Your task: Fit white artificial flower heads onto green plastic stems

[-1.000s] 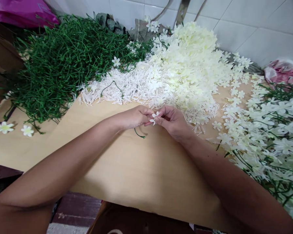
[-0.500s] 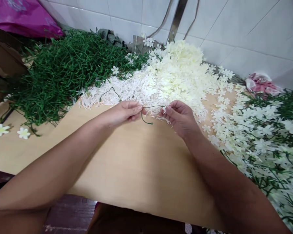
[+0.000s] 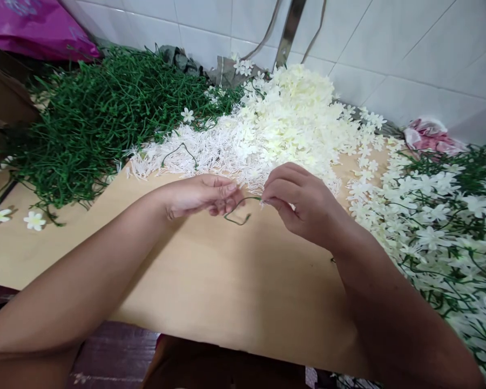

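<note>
My left hand [image 3: 202, 195] and my right hand [image 3: 303, 202] meet over a tan board [image 3: 227, 275]. A thin curved green stem [image 3: 238, 210] runs between them, pinched by the fingers of both hands. The right fingers are closed on the stem's far end, where a small white piece shows. Just behind the hands lies a heap of white stamen pieces [image 3: 210, 151] and a heap of cream flower petals [image 3: 299, 119].
A big pile of green stems [image 3: 93, 119] fills the back left. Assembled white flowers on green stems [image 3: 441, 216] cover the right side. Two loose flowers [image 3: 12, 218] lie at the far left. White tiled wall behind, a magenta bag [image 3: 36, 27] top left.
The hands have drawn apart along the green stem. The white flower seen between the fingers a second ago is now tucked under the right hand, which has turned knuckles-up.
</note>
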`<state>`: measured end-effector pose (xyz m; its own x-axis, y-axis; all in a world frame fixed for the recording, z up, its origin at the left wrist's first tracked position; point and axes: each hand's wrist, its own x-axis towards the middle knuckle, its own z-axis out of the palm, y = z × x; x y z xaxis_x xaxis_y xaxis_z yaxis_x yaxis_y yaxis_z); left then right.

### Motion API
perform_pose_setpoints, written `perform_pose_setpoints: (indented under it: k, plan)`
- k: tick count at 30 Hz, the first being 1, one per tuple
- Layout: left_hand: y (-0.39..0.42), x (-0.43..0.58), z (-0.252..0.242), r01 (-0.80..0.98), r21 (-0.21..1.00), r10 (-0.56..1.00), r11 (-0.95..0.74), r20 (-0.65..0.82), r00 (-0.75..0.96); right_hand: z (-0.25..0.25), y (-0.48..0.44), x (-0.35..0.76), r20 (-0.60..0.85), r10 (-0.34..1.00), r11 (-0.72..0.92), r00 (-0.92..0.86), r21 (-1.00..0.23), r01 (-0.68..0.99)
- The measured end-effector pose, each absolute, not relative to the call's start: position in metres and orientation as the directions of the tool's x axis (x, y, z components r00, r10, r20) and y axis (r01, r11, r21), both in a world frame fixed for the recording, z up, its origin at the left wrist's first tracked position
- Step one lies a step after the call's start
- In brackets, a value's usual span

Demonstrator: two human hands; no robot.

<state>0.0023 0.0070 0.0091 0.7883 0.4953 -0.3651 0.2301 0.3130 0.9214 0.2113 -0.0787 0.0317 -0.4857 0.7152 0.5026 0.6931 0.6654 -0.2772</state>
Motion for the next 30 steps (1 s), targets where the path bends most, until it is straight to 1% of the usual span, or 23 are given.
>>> perform_pose_setpoints:
  k: [2,4,6,7,8,10,13,16,18,20,21,22,23,24,25,27,28,30]
  plan:
    - [0.008,0.002,0.008,0.332,0.909,0.516,0.254,-0.417,0.748,0.032,-0.078,0.212,0.563,0.7,0.644,-0.44,-0.229,0.73]
    - [0.008,0.002,0.007,0.368,0.887,0.507,0.281,-0.462,0.728,0.034,-0.078,0.213,0.623,0.671,0.636,-0.402,-0.206,0.744]
    - [0.007,0.003,0.006,0.328,0.878,0.441,0.349,-0.462,0.769,0.035,-0.079,0.211,0.633,0.652,0.653,-0.418,-0.188,0.734]
    - [0.006,0.004,0.006,0.291,0.879,0.408,0.379,-0.44,0.8,0.036,-0.08,0.209,0.62,0.647,0.668,-0.444,-0.181,0.722]
    - [0.006,0.004,0.006,0.241,0.884,0.396,0.402,-0.405,0.824,0.036,-0.082,0.206,0.594,0.648,0.684,-0.477,-0.177,0.708]
    - [0.004,0.005,0.007,0.151,0.896,0.419,0.418,-0.338,0.843,0.036,-0.085,0.199,0.519,0.656,0.713,-0.548,-0.191,0.674]
    - [0.004,0.005,0.006,0.117,0.915,0.472,0.386,-0.305,0.827,0.038,-0.089,0.192,0.387,0.687,0.724,-0.615,-0.288,0.627]
    - [0.004,0.009,0.002,0.153,0.934,0.49,0.322,-0.303,0.817,0.041,-0.09,0.197,0.216,0.717,0.67,-0.662,-0.473,0.572]
    - [0.002,0.012,-0.001,0.191,0.949,0.503,0.25,-0.296,0.812,0.038,-0.087,0.205,0.099,0.725,0.584,-0.682,-0.613,0.532]
    - [0.0,0.015,-0.006,0.218,0.963,0.529,0.158,-0.268,0.805,0.028,-0.08,0.213,0.056,0.787,0.471,-0.614,-0.697,0.541]
    - [-0.002,0.017,-0.008,0.217,0.97,0.55,0.106,-0.239,0.8,0.021,-0.076,0.215,0.067,0.849,0.418,-0.524,-0.693,0.588]
    - [-0.004,0.018,-0.01,0.209,0.976,0.575,0.055,-0.202,0.793,0.013,-0.072,0.215,0.103,0.909,0.368,-0.403,-0.651,0.664]
    - [-0.005,0.02,-0.012,0.198,0.98,0.598,0.007,-0.163,0.785,0.004,-0.067,0.214,0.144,0.947,0.315,-0.286,-0.572,0.757]
    - [-0.007,0.021,-0.013,0.19,0.981,0.615,-0.035,-0.129,0.778,-0.005,-0.063,0.212,0.193,0.961,0.268,-0.199,-0.466,0.843]
    - [-0.009,0.022,-0.015,0.19,0.979,0.621,-0.071,-0.106,0.777,-0.013,-0.06,0.209,0.232,0.96,0.236,-0.158,-0.361,0.902]
    - [-0.012,0.022,-0.015,0.231,0.965,0.595,-0.123,-0.115,0.795,-0.025,-0.055,0.203,0.277,0.947,0.224,-0.164,-0.2,0.954]
    - [-0.013,0.022,-0.013,0.272,0.951,0.567,-0.151,-0.142,0.812,-0.028,-0.054,0.201,0.283,0.941,0.233,-0.183,-0.155,0.96]
    - [-0.014,0.022,-0.009,0.366,0.904,0.508,-0.223,-0.212,0.835,-0.03,-0.052,0.2,0.286,0.936,0.254,-0.207,-0.138,0.957]
